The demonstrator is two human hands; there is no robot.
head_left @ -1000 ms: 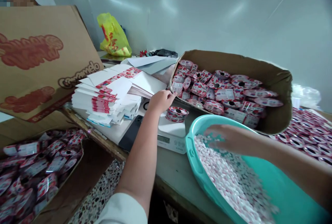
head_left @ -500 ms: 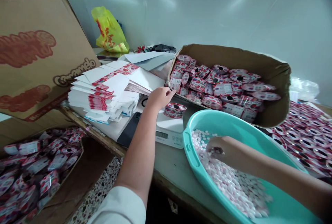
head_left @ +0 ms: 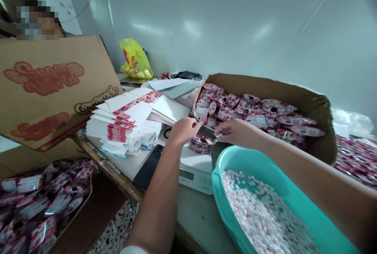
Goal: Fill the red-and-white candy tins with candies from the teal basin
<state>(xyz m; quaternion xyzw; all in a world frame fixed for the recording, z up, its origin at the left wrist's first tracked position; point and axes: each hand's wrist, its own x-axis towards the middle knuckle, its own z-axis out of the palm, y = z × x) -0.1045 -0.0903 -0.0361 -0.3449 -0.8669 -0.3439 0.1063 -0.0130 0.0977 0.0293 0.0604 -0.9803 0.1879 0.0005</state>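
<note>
My left hand (head_left: 185, 130) is closed above a digital scale (head_left: 196, 181), its fingertips pinched together at the far side of a red-and-white printed candy packet (head_left: 201, 144). Whether those fingers hold anything is hidden. That packet stands on the scale, a dark oval hole in its upper part. From the right, my right hand (head_left: 231, 131) reaches over the rim of a turquoise tub (head_left: 228, 207), fingers bunched beside the packet. A bit of white shows at its fingertips, like the small white candies (head_left: 253, 214) heaped in the tub.
Behind the scale sits an open carton (head_left: 312, 101) of similar packets. Stacked folded white boxes (head_left: 118, 128) and a dark phone (head_left: 150, 165) lie left. More packets (head_left: 44, 195) fill a lower-left carton. A printed carton (head_left: 59, 89) and a yellow bag (head_left: 135, 59) stand behind; a person is partly visible.
My right hand has lifted out of the tub of candies and moved left to the packet on the scale. My left hand stays by the packet. The camera view has tilted up.
</note>
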